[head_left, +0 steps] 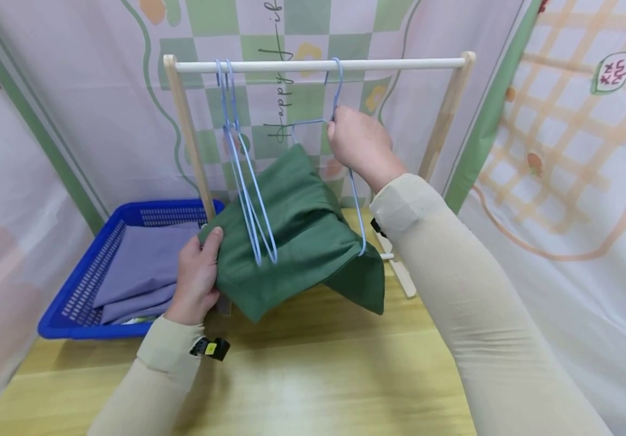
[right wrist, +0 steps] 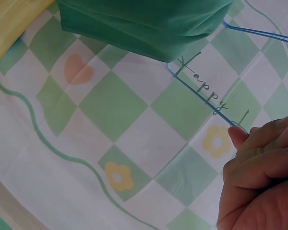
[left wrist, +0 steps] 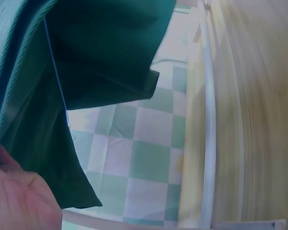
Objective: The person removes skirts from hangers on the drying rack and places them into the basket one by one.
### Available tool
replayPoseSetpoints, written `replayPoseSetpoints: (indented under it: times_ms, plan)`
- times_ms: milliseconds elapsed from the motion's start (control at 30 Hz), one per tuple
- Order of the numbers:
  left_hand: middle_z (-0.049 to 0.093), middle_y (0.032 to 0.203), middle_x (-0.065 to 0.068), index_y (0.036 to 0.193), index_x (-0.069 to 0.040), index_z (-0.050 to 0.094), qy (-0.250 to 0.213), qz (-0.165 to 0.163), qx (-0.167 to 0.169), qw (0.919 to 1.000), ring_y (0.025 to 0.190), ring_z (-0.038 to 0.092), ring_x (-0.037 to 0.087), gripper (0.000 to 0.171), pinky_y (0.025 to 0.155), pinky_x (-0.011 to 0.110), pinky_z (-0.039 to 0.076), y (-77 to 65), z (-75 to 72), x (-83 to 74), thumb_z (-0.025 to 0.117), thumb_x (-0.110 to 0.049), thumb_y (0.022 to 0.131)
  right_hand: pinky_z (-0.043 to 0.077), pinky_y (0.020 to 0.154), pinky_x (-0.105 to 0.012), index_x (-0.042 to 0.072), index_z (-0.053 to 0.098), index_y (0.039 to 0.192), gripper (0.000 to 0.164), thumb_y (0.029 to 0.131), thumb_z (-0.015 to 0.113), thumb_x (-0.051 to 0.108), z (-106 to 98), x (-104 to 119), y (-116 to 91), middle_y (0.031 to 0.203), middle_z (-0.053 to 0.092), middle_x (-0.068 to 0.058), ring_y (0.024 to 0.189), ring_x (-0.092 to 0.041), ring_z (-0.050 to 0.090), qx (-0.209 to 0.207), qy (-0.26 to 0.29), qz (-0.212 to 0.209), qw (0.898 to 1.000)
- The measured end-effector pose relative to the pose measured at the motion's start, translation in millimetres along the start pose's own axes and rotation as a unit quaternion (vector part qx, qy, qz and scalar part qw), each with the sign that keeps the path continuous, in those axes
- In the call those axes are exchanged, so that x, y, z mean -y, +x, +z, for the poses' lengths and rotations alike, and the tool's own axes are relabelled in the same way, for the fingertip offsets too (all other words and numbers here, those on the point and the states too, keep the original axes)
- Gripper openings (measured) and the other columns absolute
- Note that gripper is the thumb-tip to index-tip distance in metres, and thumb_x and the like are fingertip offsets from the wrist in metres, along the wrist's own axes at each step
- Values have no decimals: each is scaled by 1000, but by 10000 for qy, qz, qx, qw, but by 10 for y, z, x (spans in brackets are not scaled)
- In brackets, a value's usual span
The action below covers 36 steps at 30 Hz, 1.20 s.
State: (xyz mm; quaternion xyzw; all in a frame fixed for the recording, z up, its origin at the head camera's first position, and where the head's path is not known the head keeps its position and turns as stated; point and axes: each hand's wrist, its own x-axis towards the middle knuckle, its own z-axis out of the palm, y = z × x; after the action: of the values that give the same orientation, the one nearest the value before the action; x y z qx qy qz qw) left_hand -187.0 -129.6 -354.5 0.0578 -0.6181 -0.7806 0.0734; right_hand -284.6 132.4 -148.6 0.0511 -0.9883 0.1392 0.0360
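My right hand [head_left: 364, 145] grips a blue wire hanger [head_left: 355, 206] near its neck, with the hook over the white rail [head_left: 400, 63]. A folded green cloth [head_left: 291, 224] is draped over that hanger. At the cloth's left edge, my left hand [head_left: 198, 275] pinches it between thumb and fingers; the left wrist view shows the cloth's folds [left wrist: 105, 57] hanging beside that hand. Two more blue hangers [head_left: 255, 209] hang bare on the rail, in front of the cloth. In the right wrist view, curled fingers hold the hanger wire [right wrist: 201, 99].
A blue plastic basket [head_left: 54, 324] with folded purple cloth [head_left: 144, 260] stands on the wooden table [head_left: 302, 387] at the left. The rack's wooden posts [head_left: 449, 115] rise at both ends of the rail. Printed curtains [head_left: 580, 163] surround the table.
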Motion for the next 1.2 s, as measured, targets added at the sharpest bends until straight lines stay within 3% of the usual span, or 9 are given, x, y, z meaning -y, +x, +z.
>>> replayPoseSetpoints:
  times_ms: [567,833,1200]
  plan:
    - [63,95,1,122,-7,60,16,259,-51,9996,82,69,13,39,75,28,61,-66,-150,-106,65,-41,103,49,77,-40,11,51,143,45,113,25,30,-7,-29,-4,106,56,-8,93,-28,56,46,101,30,9999]
    - [60,82,0,111,-6,59,130,387,-152,9990,69,67,12,37,65,26,59,-110,-182,-171,66,-41,103,48,75,-40,9,53,139,44,113,25,31,-9,-32,1,101,54,-9,89,-28,55,0,87,-35,10000]
    - [60,85,1,117,-6,60,346,459,-232,9981,70,66,11,37,65,25,59,-141,-264,-223,67,-40,102,47,73,-40,10,53,136,43,113,23,30,-16,-37,6,101,53,-8,88,-27,54,10,104,-8,9999]
